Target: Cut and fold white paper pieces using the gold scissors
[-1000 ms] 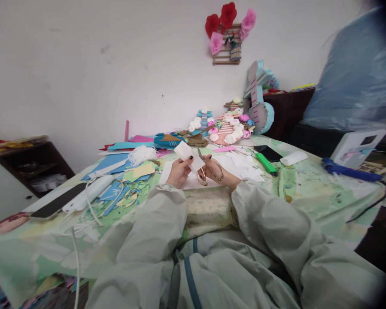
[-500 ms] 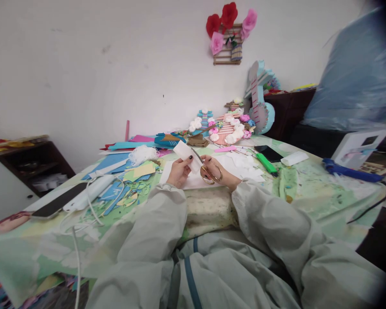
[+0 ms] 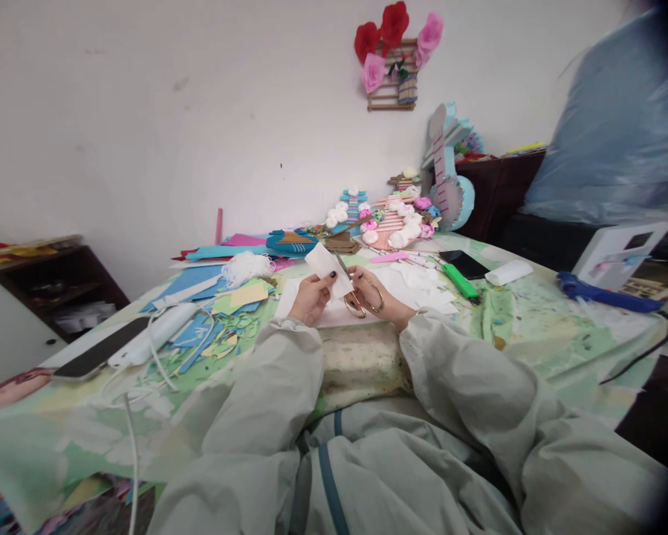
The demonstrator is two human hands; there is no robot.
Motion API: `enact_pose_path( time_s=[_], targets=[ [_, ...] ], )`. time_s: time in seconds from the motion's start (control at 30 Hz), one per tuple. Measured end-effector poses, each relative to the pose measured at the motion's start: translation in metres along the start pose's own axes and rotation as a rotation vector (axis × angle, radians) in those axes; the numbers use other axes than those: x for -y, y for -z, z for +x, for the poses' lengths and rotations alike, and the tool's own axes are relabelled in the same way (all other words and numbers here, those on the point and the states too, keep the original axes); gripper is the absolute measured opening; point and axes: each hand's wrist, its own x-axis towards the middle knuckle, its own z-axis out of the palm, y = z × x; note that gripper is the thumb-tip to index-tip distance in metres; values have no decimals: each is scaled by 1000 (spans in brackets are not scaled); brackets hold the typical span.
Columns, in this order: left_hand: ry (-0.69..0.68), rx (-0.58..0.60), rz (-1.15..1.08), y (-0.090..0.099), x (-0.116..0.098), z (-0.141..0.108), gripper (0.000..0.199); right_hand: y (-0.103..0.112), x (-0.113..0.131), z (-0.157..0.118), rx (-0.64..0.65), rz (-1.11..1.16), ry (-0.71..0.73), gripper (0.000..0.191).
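My left hand point(image 3: 312, 297) pinches a folded-looking piece of white paper point(image 3: 323, 265), its thumb with a dark nail lying on top. In my right hand point(image 3: 381, 297) is a pair of scissors point(image 3: 357, 306) with gold-coloured handle loops. The blades point up and away, lying against the paper's right edge; whether they are parted I cannot tell. Both hands are just above the near side of the table, over white paper sheets point(image 3: 412, 286).
To the left lie green and yellow paper scraps point(image 3: 230, 331), white string point(image 3: 248, 269), a power strip point(image 3: 155, 334) and a phone point(image 3: 102, 349). On the right are a green box cutter point(image 3: 459, 281), a dark phone point(image 3: 464, 264) and a blue glue gun point(image 3: 606, 292). Craft pieces point(image 3: 394, 223) stand behind.
The white paper has turned slightly and shifted a little right in my left hand. The scissors have tilted a little, with their handle loops changing angle. Other objects stay put.
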Motion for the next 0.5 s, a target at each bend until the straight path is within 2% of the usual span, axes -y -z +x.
enact_pose_path(
  time_s=[0.23, 0.37, 0.5],
  targets=[
    [-1, 1, -21, -2, -2, -1, 22, -3, 5, 0, -76, -103, 34, 51],
    [-3, 25, 24, -1, 0, -1, 24, -2, 5, -1, -94, -40, 11, 47],
    [-17, 44, 68, 0, 2, -1, 25, 0, 3, -2, -61, 42, 11, 40]
  ],
)
